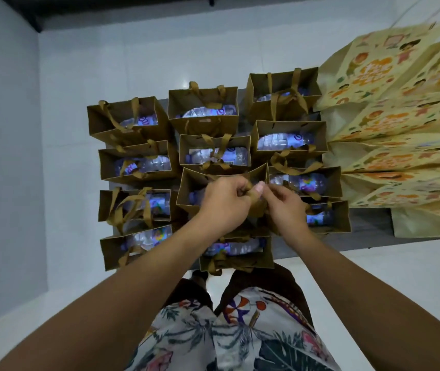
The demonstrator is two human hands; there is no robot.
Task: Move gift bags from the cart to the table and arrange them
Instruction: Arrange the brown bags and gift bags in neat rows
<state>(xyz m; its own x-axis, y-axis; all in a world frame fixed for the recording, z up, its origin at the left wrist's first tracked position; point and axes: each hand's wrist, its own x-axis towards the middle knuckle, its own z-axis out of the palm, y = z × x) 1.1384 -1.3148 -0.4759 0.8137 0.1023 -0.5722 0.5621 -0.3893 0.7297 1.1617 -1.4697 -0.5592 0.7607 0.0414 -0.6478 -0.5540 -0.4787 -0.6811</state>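
Both hands meet over the brown gift bag (194,190) in the middle of the dark tabletop (368,223): the left hand (224,202) pinches its ribbon handle (249,192) between curled fingers and thumb, and the right hand (284,207) grips the same handle just beside it. Other brown bags (128,121) holding water bottles (213,112) stand in rows around it, with printed yellow bags (385,76) along the right edge.

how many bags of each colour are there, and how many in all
brown paper gift bags: 12
yellow printed bags: at least 5; they overlap, so the exact count is unclear
total: at least 17
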